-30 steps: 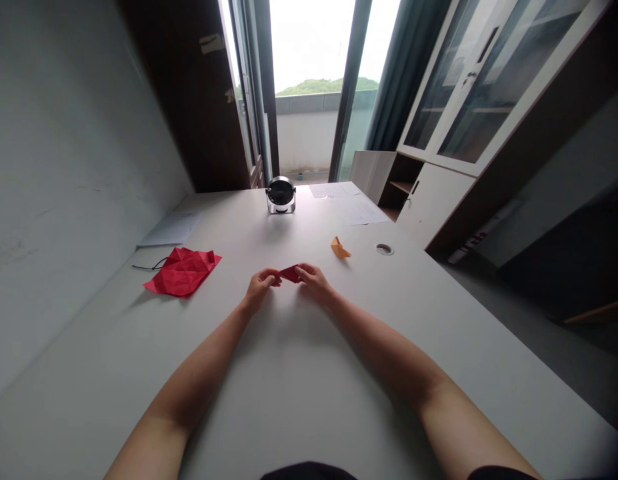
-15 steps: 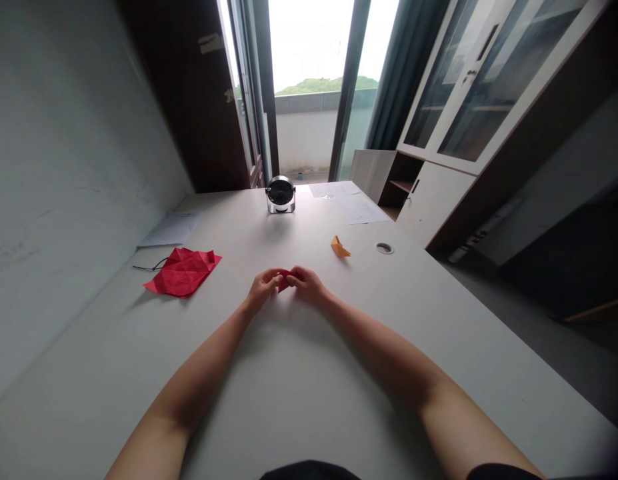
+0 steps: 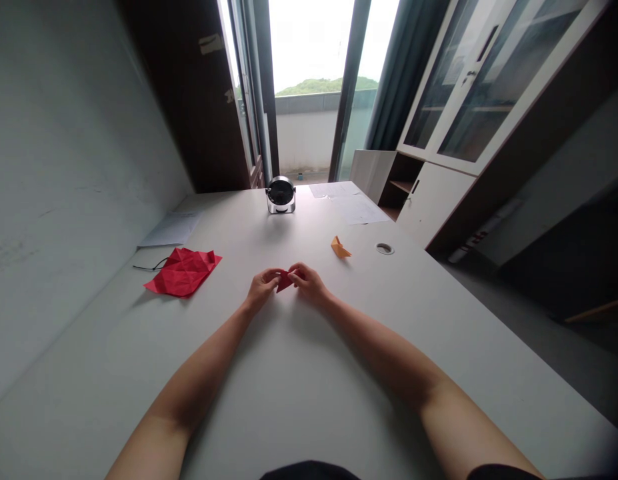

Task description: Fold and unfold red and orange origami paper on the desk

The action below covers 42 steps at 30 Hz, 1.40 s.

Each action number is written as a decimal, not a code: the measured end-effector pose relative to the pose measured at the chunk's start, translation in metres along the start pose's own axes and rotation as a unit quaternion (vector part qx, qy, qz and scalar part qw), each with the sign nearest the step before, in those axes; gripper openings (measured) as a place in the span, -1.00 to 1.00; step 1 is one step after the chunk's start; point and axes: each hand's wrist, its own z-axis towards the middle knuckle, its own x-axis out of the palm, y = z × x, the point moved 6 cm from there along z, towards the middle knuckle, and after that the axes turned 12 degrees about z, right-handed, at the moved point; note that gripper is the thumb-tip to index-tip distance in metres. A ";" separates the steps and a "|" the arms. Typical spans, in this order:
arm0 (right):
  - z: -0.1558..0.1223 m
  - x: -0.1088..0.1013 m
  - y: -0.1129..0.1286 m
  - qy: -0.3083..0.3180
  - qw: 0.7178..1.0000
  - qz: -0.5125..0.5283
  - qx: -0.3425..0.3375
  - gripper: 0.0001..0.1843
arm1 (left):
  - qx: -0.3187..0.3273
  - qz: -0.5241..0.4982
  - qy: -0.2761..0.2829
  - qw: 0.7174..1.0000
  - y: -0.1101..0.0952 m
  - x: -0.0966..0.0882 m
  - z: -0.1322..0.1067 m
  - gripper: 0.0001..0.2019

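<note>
A small folded piece of red paper point(image 3: 285, 279) is pinched between both hands just above the white table point(image 3: 289, 373). My left hand point(image 3: 261, 289) grips its left end with closed fingers. My right hand point(image 3: 307, 283) pinches its right end. Most of the paper is hidden by the fingertips. The two hands sit close together near the middle of the table.
A creased red paper sheet point(image 3: 183, 271) lies at the left with a thin black cord point(image 3: 147, 267) beside it. A small orange folded paper point(image 3: 340, 248) and a cable hole point(image 3: 384, 249) are at the right. A small fan point(image 3: 281, 194) and white sheets point(image 3: 171, 229) lie farther back.
My hands have come closer together, and the red paper between them now shows as a smaller, narrower shape. The rest of the table is unchanged.
</note>
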 end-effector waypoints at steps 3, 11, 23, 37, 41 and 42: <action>0.000 -0.001 0.001 -0.005 1.000 0.019 0.018 -0.64 | 0.000 -0.004 -0.010 1.000 -0.001 -0.003 0.000 -0.63; 0.000 -0.001 0.003 -0.004 0.999 -0.023 0.025 -0.58 | -0.019 -0.030 -0.017 0.999 -0.002 -0.001 -0.001 -0.60; -0.001 -0.004 0.003 -0.007 0.991 -0.130 -0.030 -0.61 | -0.024 0.045 0.009 0.999 -0.009 0.003 -0.005 -0.59; -0.001 -0.006 -0.003 -0.017 0.991 -0.128 -0.030 -0.61 | -0.027 -0.018 -0.038 0.999 0.006 -0.004 0.000 -0.61; -0.002 -0.006 0.002 -0.017 0.989 -0.139 -0.039 -0.60 | -0.021 0.036 -0.050 0.998 0.004 -0.007 0.000 -0.65; -0.002 -0.005 0.003 -0.019 0.989 -0.143 -0.041 -0.60 | -0.014 0.051 -0.055 0.997 0.002 -0.008 0.000 -0.66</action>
